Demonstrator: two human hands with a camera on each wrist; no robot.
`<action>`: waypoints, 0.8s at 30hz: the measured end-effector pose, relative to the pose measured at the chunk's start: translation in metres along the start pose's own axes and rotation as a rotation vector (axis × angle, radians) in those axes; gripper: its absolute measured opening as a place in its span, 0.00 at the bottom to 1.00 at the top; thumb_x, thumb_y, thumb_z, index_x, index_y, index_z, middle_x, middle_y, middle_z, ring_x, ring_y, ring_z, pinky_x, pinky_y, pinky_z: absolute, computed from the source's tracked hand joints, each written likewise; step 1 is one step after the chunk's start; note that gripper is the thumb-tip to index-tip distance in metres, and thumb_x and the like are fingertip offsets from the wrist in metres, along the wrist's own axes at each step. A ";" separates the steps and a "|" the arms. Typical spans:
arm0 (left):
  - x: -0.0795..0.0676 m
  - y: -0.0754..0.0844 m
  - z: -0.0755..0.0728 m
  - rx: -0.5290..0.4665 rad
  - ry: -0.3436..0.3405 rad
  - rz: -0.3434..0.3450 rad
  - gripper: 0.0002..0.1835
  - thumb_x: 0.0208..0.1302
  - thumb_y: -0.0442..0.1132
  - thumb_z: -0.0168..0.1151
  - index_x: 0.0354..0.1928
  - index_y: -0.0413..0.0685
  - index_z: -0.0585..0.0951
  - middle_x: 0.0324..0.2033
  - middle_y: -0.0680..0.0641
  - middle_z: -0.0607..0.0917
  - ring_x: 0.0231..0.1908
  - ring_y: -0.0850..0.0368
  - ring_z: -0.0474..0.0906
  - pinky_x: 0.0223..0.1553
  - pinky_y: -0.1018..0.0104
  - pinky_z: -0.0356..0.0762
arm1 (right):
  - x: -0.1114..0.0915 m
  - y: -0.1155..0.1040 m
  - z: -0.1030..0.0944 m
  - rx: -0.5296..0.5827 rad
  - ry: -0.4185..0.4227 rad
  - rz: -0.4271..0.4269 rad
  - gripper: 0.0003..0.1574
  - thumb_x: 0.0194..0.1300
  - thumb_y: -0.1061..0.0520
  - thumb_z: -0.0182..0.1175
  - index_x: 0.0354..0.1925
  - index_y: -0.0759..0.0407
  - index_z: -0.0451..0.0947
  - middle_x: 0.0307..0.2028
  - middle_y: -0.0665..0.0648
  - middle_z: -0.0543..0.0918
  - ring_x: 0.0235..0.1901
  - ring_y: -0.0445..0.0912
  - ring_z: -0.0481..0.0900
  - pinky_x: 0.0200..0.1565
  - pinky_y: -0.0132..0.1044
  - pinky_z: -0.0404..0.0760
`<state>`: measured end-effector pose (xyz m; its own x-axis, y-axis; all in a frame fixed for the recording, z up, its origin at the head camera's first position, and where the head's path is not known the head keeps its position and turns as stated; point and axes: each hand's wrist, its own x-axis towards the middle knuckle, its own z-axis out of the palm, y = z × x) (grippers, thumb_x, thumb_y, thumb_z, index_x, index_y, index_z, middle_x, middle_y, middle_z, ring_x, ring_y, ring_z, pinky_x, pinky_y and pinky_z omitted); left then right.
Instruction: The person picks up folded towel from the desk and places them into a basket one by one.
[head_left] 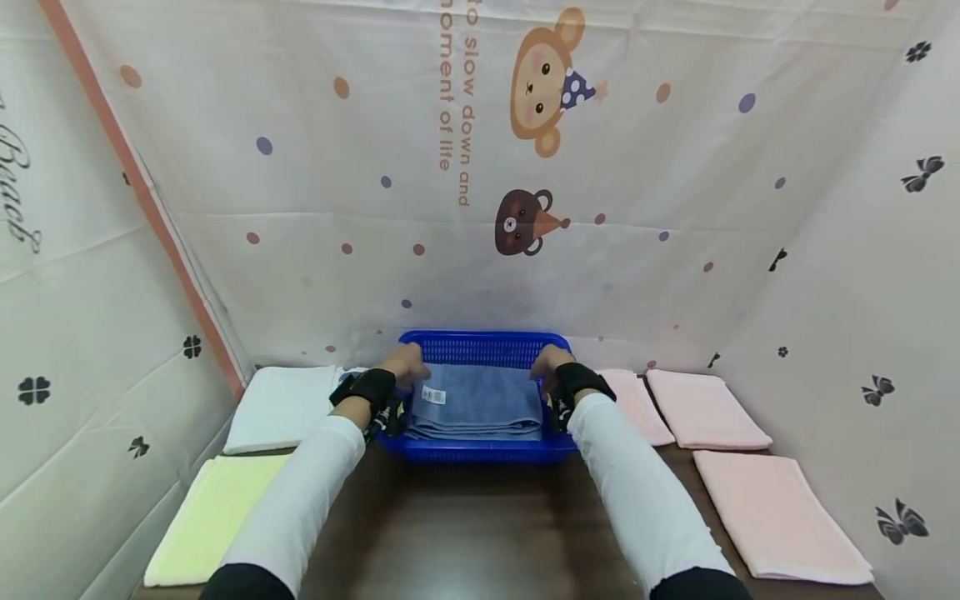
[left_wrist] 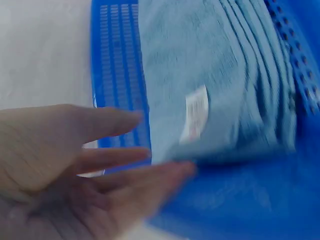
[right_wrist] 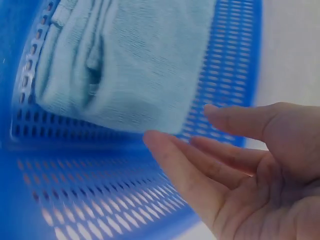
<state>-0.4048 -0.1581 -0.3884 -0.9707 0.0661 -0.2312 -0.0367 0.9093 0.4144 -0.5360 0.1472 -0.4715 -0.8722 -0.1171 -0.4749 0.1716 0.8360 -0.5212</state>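
Observation:
A blue folded towel (head_left: 483,400) with a white label (head_left: 433,395) lies in a blue plastic basket (head_left: 480,452) with slotted walls. My left hand (head_left: 406,364) is over the basket's left end, its fingers stretched toward the towel's labelled end. In the left wrist view those fingertips (left_wrist: 182,170) come right up to the towel's corner. Over the right end is my right hand (head_left: 551,363), thumb and fingers apart with nothing between them. In the right wrist view its index fingertip (right_wrist: 156,140) is right at the towel's near edge.
On the left lie a white folded towel (head_left: 279,410) and a yellow one (head_left: 217,510). Pink folded towels (head_left: 708,408) lie on the right, another pink towel (head_left: 783,515) nearer the front. Behind the basket hangs a printed cloth wall (head_left: 337,183). The dark table (head_left: 472,533) carries everything.

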 end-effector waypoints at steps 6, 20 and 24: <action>-0.005 -0.018 0.004 0.063 0.442 0.203 0.08 0.66 0.32 0.59 0.37 0.37 0.86 0.31 0.42 0.88 0.28 0.52 0.81 0.29 0.61 0.80 | -0.100 0.003 -0.034 -0.079 0.201 -0.048 0.12 0.64 0.60 0.59 0.36 0.69 0.84 0.21 0.62 0.87 0.19 0.50 0.87 0.27 0.41 0.87; -0.053 -0.058 0.055 -0.111 0.666 0.017 0.14 0.66 0.43 0.65 0.26 0.45 0.76 0.21 0.45 0.80 0.22 0.49 0.77 0.20 0.61 0.66 | -0.168 0.117 -0.046 -0.014 0.515 0.016 0.22 0.66 0.52 0.48 0.40 0.70 0.80 0.18 0.54 0.86 0.21 0.48 0.87 0.22 0.35 0.73; -0.058 -0.060 0.062 -0.147 0.664 0.064 0.16 0.65 0.42 0.66 0.24 0.47 0.72 0.19 0.49 0.74 0.21 0.51 0.73 0.21 0.64 0.62 | -0.183 0.182 -0.052 -0.028 0.543 0.060 0.21 0.64 0.51 0.48 0.27 0.65 0.77 0.20 0.58 0.85 0.22 0.51 0.83 0.23 0.39 0.74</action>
<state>-0.3313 -0.1911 -0.4539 -0.9101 -0.1914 0.3674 0.0390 0.8435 0.5358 -0.3687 0.3489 -0.4423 -0.9736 0.2187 -0.0653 0.2227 0.8474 -0.4821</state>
